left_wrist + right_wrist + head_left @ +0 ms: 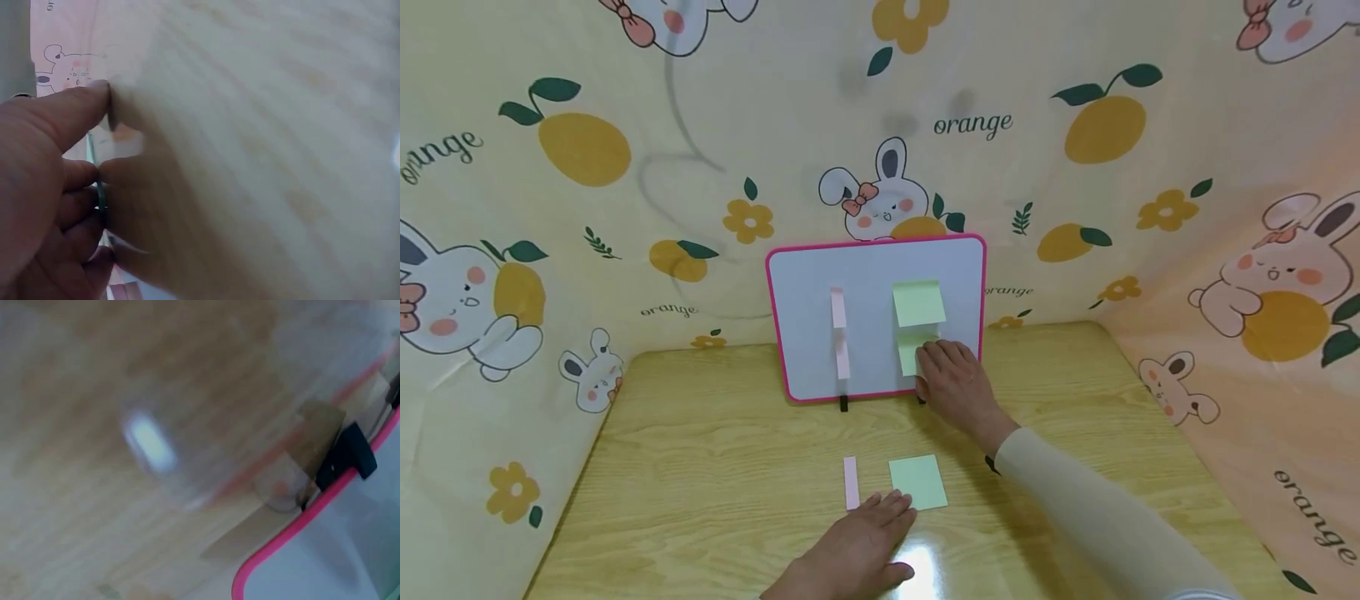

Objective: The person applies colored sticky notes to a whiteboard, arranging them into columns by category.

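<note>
A whiteboard with a pink frame (871,258) stands upright on the table. My right hand (958,385) is at the lower green sticky note (910,357), its fingers over the note's right side against the board; the fingertips are partly hidden. Above it is another green sticky note (918,303). To their left, two pink strips are on the board, an upper one (838,308) and a lower one (842,357). My left hand (859,543) lies palm down with fingers extended, fingertips at the near edge of a green square note (919,482). Beside that note lies a pink strip (851,483).
The wood-grain table (715,467) meets a printed cloth backdrop (790,108) behind and at the sides. Black feet (844,404) hold up the board's lower edge. In the right wrist view, a black foot (350,456) clasps the pink rim.
</note>
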Demonstrator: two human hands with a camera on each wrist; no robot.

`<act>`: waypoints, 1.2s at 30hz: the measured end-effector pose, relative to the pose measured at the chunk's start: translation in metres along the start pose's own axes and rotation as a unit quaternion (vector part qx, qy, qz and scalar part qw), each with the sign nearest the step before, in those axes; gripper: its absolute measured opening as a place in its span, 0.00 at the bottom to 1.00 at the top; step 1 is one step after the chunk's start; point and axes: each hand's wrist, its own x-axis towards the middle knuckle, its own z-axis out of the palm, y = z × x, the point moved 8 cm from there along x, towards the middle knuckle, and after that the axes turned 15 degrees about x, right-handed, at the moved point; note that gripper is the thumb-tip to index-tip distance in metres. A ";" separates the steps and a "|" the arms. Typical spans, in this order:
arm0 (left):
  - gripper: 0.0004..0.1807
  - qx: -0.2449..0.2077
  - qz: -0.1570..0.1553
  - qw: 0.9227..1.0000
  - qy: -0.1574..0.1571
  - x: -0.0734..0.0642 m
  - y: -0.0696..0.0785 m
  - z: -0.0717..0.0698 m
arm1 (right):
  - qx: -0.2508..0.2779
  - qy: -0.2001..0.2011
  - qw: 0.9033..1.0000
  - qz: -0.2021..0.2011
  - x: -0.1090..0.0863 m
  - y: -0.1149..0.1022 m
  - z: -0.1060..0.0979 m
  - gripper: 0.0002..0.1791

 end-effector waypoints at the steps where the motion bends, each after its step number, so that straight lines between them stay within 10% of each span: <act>1: 0.38 0.003 0.001 1.000 -0.002 0.001 0.000 -0.001 | 0.002 -0.012 1.000 0.008 -0.002 0.000 0.002 0.26; 12: 0.13 0.063 0.017 0.996 0.067 0.024 -0.003 -0.029 | 0.029 -0.104 0.991 0.076 -0.019 -0.004 0.018 0.37; 17: 0.14 0.008 -0.020 1.000 0.021 0.039 -0.014 -0.030 | 0.029 -0.119 0.989 0.086 -0.021 -0.006 0.021 0.39; 24: 0.23 0.115 -0.069 0.988 0.070 0.075 -0.057 -0.055 | 0.035 -0.128 0.988 0.083 -0.022 -0.008 0.020 0.40; 30: 0.40 0.219 -0.073 0.973 0.010 0.122 -0.101 -0.065 | 0.027 -0.169 0.981 0.096 -0.026 -0.009 0.020 0.41; 36: 0.46 0.243 -0.059 0.968 0.004 0.140 -0.129 -0.065 | 0.014 -0.195 0.975 0.101 -0.026 -0.009 0.024 0.44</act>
